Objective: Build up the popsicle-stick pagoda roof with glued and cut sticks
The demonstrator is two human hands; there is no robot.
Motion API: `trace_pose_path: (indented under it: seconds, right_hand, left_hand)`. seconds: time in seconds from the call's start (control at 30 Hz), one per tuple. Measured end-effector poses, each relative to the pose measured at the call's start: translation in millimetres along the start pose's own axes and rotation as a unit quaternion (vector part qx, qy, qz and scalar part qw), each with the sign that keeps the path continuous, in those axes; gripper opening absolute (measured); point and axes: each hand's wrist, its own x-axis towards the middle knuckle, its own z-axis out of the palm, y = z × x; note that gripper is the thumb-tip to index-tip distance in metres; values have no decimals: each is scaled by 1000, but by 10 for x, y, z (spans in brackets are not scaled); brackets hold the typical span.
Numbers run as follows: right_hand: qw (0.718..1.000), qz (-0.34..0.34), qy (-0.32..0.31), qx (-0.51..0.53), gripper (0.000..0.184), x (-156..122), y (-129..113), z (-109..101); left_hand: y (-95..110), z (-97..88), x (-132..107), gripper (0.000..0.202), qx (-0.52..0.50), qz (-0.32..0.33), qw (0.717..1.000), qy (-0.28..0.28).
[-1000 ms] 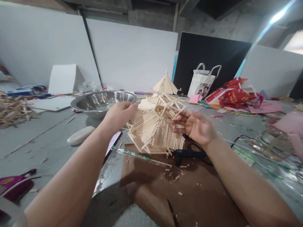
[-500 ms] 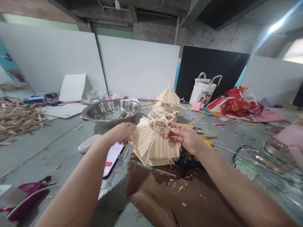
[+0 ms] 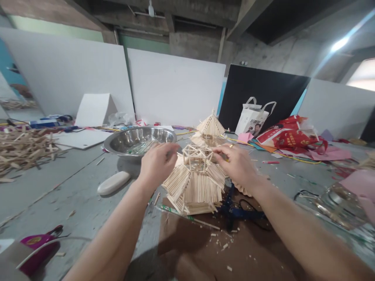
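In front of me stands a tiered stick model (image 3: 205, 187), a small pagoda-like building of thin pale wooden sticks with a sloping lower roof and an open lattice frame on top. My left hand (image 3: 159, 162) is raised at the left of this frame. Its fingers are bent and smeared by motion, so whether they touch it is unclear. At the frame's right side, my right hand (image 3: 237, 162) has thumb and fingers pinched together at the sticks; a ring shows on one finger. Behind stands a similar pointed roof of sticks (image 3: 211, 124).
A steel bowl (image 3: 113, 150) with thin sticks stands at left, near a white oblong object (image 3: 113, 183). A pile of wood strips (image 3: 20, 150) lies far left. Brown sheet (image 3: 190, 238) with stick scraps lies in front. At right are a red bag (image 3: 281, 132) and glass jar (image 3: 336, 203).
My left hand has left the lower roof's left edge and risen beside the upper frame. My right hand has moved slightly up and right. The phone is now hidden by my left arm.
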Motion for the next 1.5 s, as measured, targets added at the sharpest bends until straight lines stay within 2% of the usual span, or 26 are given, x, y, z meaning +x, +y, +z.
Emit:
trace_pose_path:
  seconds: [0.1, 0.17, 0.27, 0.4, 0.6, 0.93, 1.5]
  right_hand:
    - [993, -95, -47, -46, 23, 91, -4, 63]
    - [986, -143, -71, -55, 28, 115, 37, 107]
    - [976, -189, -83, -75, 30, 119, 119, 180]
    - [970, -217, -50, -94, 27, 120, 200, 301]
    - [973, -214, -9, -91, 23, 129, 198, 423]
    - [976, -199, 29, -89, 20, 101, 188, 491]
    - [982, -185, 14, -37, 16, 103, 191, 518]
  left_hand:
    - [1, 119, 32, 33, -33, 125, 991, -14]
    - [-42, 196, 62, 37, -39, 177, 983, -15]
    - [-89, 285, 101, 34, -26, 220, 975, -16]
    - [-69, 369, 135, 32, -16, 256, 967, -9]
    - [-34, 465, 135, 26, -28, 269, 963, 22]
    - [-39, 548, 139, 17, -74, 297, 949, 70]
    - [-47, 531, 129, 20, -57, 297, 950, 75]
